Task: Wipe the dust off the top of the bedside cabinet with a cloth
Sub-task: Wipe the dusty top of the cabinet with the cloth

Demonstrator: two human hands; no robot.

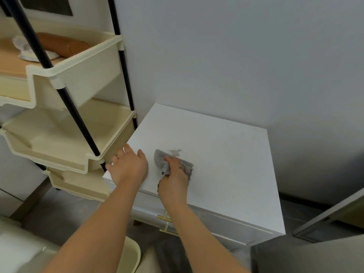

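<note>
The white bedside cabinet (226, 154) stands against the grey wall, its flat top facing me. A crumpled grey cloth (160, 160) lies on the near left part of the top. My right hand (174, 179) presses down on the cloth with fingers bent over it. My left hand (128, 165) rests flat at the cabinet's left edge, fingers spread and straight. A faint grey smudge shows on the top just beyond the cloth.
A cream tiered shelf rack (65, 123) with black poles stands close against the cabinet's left side, holding a brown roll and white cloth on its upper tier. Gold drawer handles (165, 219) show on the cabinet front. A grey bed edge (325, 217) lies at right.
</note>
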